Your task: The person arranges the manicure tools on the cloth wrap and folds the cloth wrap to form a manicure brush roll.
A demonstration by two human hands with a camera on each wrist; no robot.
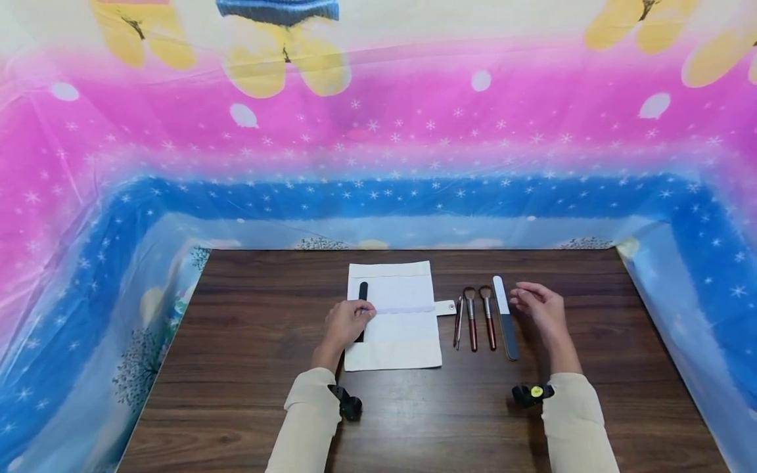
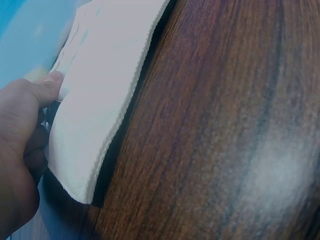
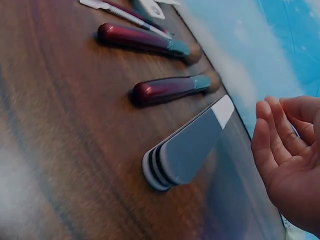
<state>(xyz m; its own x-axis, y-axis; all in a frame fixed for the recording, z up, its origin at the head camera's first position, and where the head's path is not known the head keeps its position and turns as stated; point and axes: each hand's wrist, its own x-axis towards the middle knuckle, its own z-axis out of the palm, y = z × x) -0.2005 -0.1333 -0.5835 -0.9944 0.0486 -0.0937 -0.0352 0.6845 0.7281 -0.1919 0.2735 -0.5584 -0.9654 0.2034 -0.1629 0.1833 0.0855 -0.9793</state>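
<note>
In the head view, the left hand (image 1: 345, 323) is at the left side of an open, flat, cream-white fabric pouch (image 1: 393, 355) lying on a dark brown wood-grain tabletop (image 1: 248, 368). Its fingers are curled in over the middle of a narrow black nail file (image 1: 363, 289), which lies lengthwise on the pouch and shows above and below the hand; the exact contact is hidden. A strap with a metal snap (image 1: 445, 308) reaches out from the pouch's right edge. Beside it, in a row, lie slim metal-tipped tools (image 1: 458, 322), two brushes with dark red handles and brown bristles (image 1: 489, 322), and a long white-and-grey flat buffer (image 1: 505, 318). The right hand (image 1: 539, 309) is just right of the buffer, fingers loosely bent and holding nothing.

In the left wrist view, the thumb lies against the pouch's edge, the other fingers bent beneath; a dark sliver shows between them, too small to make out.

In the right wrist view, the loosely curled fingers hang apart from the buffer, whose near end shows banded layers. Both brushes lie beyond it.
</note>
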